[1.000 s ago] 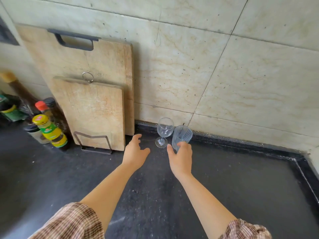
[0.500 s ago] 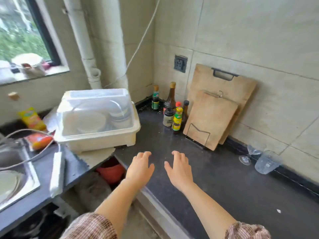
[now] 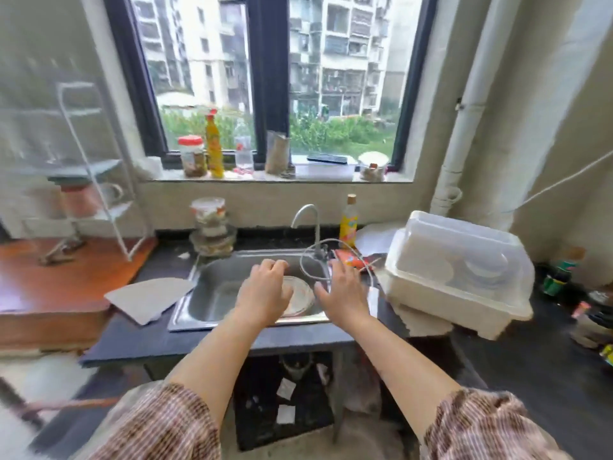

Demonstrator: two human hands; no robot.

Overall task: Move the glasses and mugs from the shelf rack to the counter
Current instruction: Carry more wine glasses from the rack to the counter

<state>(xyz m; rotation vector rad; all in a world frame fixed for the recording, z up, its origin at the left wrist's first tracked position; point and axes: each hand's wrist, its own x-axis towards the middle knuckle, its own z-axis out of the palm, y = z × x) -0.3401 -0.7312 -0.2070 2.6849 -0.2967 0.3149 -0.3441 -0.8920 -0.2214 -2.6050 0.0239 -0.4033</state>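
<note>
— Presently, head view, hands?
— Left hand [image 3: 265, 293] and right hand [image 3: 345, 297]: both unclenched, fingers spread, grasping nothing, held above the steel sink [image 3: 212, 293].
— Shelf rack?
— White wire shelf rack [image 3: 96, 180], far left, blurred; a mug [image 3: 83, 200] on its middle tier.
— Counter?
— Dark counter [image 3: 547, 360], right side.

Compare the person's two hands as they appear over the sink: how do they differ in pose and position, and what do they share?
The left hand curls its fingers downward, while the right hand spreads its fingers flatter and wider. The left hand is in front of the dish in the sink; the right hand is over the sink's right edge, near the hose. Both are empty, palms down, with checked sleeves.
</note>
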